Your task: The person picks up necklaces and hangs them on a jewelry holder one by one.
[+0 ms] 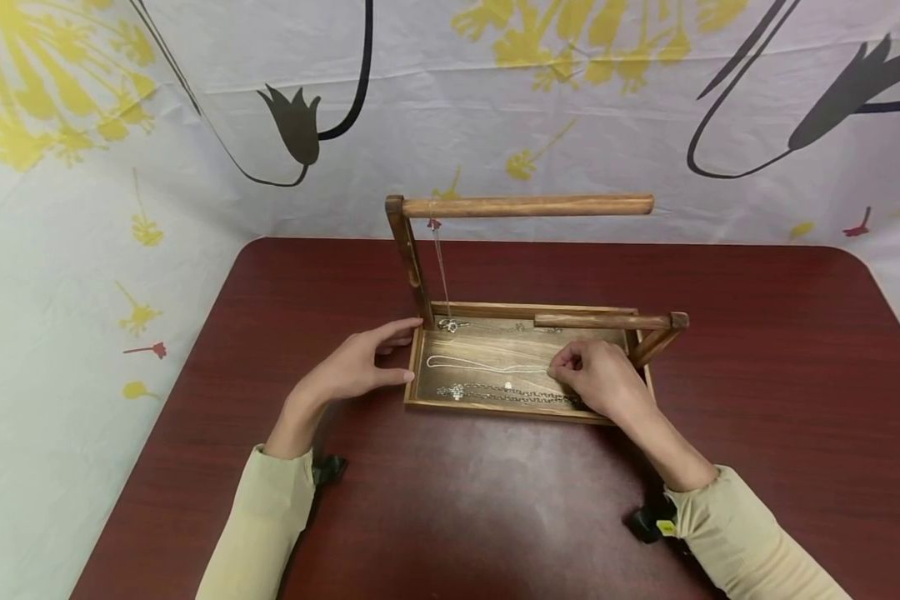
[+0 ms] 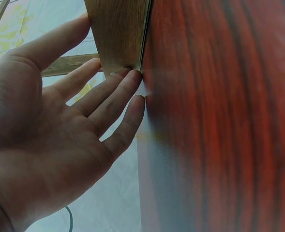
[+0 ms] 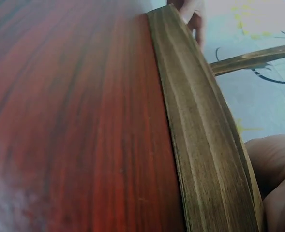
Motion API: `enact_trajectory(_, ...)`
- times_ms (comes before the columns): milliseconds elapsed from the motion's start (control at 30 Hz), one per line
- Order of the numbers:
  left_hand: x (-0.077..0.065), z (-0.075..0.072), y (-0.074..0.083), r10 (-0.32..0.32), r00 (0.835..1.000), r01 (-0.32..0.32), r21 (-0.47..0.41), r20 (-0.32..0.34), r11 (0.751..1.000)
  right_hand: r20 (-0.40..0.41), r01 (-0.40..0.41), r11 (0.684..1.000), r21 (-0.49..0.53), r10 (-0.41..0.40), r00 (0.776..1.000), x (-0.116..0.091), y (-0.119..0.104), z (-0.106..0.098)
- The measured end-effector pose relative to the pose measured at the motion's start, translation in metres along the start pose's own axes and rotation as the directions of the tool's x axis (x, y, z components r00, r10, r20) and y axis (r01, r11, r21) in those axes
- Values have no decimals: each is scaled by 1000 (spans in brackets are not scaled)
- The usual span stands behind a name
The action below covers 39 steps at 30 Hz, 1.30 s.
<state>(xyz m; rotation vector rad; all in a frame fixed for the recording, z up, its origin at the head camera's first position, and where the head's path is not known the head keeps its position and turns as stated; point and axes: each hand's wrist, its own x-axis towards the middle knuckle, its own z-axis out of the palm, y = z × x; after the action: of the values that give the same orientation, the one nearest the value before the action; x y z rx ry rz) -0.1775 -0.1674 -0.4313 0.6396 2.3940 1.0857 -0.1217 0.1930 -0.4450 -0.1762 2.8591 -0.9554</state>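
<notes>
A wooden jewelry tray (image 1: 495,408) lies on the table, its long side facing me. My right hand (image 1: 603,375) reaches in over the near right corner, thumb and forefinger pinching the right end of a thin silver necklace (image 1: 468,364). That necklace lies in a narrow loop on the tray floor. Closer to me lies a heavier chain necklace (image 1: 506,392) with a flower-like pendant. At the tray's left end, my left hand (image 1: 352,364) touches the wooden wall (image 2: 118,29) with spread fingers. In the right wrist view, the front wall (image 3: 195,116) hides most of my right hand (image 3: 277,169).
A tall post with a long wooden bar (image 1: 528,206) rises from the tray's left end; a fine necklace (image 1: 441,262) hangs from it. A shorter bar (image 1: 600,321) on the right post stands close to my right hand. Behind the table (image 1: 757,375) hangs patterned cloth (image 1: 450,108).
</notes>
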Motion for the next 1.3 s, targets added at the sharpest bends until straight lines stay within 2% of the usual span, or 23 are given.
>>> enact_trajectory(333,0,0,0,-9,1000,9,-9,8,1000,6,-30,995,97,30,1000,1,2,-3)
enact_trajectory(700,0,1,1,-7,1000,7,-13,9,1000,-6,-7,986,164,8,1000,-1,1,-7)
enact_trajectory(1167,0,0,0,-10,1000,10,-4,3,1000,-1,18,962,273,-19,1000,-7,-3,-11)
enact_trajectory(1300,1,0,0,-4,1000,4,-3,3,1000,8,24,944,328,-28,1000,-8,-6,-13)
